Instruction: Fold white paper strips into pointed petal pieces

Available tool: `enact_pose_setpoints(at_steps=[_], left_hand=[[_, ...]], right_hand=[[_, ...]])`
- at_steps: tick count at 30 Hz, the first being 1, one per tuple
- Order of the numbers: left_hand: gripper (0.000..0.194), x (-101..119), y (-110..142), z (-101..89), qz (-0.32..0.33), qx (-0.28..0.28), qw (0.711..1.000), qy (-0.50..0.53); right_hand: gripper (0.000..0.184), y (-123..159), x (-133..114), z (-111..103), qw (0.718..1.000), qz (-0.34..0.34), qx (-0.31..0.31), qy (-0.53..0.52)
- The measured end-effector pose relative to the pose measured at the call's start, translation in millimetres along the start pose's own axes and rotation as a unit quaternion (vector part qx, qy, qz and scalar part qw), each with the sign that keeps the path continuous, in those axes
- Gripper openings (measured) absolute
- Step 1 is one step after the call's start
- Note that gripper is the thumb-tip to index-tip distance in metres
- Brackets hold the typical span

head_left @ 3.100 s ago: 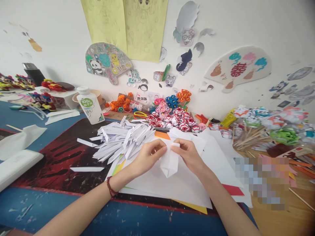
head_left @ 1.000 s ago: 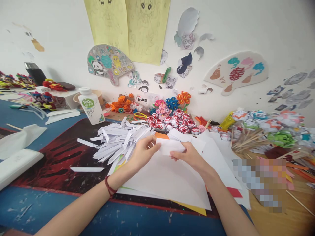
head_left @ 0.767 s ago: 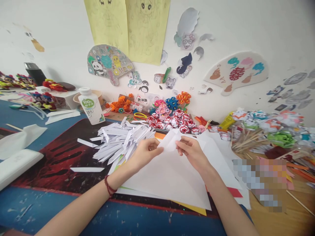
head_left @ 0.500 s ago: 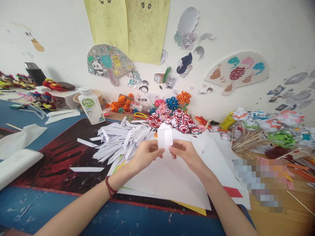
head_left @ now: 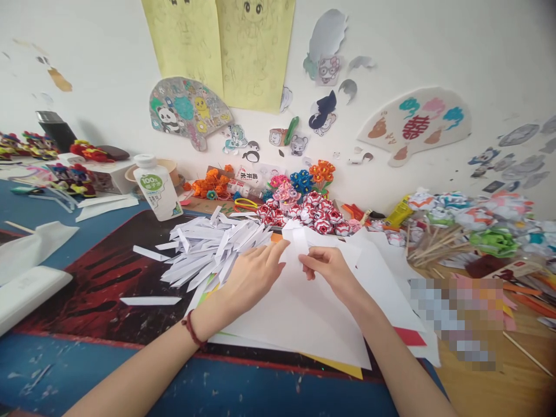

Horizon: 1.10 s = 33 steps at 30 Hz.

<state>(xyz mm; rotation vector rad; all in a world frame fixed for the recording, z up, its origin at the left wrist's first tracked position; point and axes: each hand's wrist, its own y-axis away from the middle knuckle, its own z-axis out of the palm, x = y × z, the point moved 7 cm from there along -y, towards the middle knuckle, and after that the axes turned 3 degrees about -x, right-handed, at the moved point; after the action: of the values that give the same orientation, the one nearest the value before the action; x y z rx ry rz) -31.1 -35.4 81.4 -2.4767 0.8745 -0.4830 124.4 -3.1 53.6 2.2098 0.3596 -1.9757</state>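
My right hand [head_left: 325,265] pinches the lower end of a small folded white paper strip [head_left: 299,240], held upright above the sheets. Just left of it is my left hand [head_left: 256,269], back upward, its thumb and index finger apart and nothing visible between them. Under both hands lie large white paper sheets [head_left: 299,324], with yellow and green edges sticking out below. A heap of folded white paper strips [head_left: 212,246] lies left of the hands. One single strip [head_left: 150,301] rests apart on the dark mat [head_left: 104,260].
Behind the hands stand red-and-white paper flowers [head_left: 321,214] and a white bottle [head_left: 157,188]. Wooden sticks [head_left: 443,246] and more paper flowers [head_left: 495,240] lie at the right. A white device [head_left: 30,295] sits at the left on the blue table [head_left: 65,373].
My left hand has let go of the folded paper strip, and its fingers have lifted and straightened. My right hand keeps its pinch on the strip. The view has shifted slightly.
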Motion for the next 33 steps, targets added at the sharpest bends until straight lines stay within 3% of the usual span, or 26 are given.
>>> enact_pose_setpoints(at_steps=[5, 11, 18, 25, 33], left_hand=[[0.019, 13.3, 3.4, 0.3, 0.121, -0.02, 0.99, -0.073], [0.022, 13.3, 7.1, -2.3, 0.156, -0.009, 0.986, -0.06], [0.017, 6.6, 1.3, -6.1, 0.081, 0.023, 0.994, 0.065], [0.014, -1.3, -4.2, -10.8, 0.022, 0.032, 0.984, 0.174], [0.01, -10.1, -5.0, -3.8, -0.028, 0.006, 0.965, 0.26]], right_hand=[[0.028, -0.7, -0.1, 2.6, 1.0, -0.004, -0.011, -0.003], [0.03, 0.4, 0.0, 4.1, 1.0, -0.004, -0.03, -0.002], [0.029, 1.8, -4.1, 6.4, 0.999, -0.015, -0.045, -0.005], [0.025, 4.5, -6.7, 12.3, 0.997, -0.026, -0.07, -0.023], [0.022, 6.1, -9.4, 14.8, 0.996, -0.039, -0.074, -0.023]])
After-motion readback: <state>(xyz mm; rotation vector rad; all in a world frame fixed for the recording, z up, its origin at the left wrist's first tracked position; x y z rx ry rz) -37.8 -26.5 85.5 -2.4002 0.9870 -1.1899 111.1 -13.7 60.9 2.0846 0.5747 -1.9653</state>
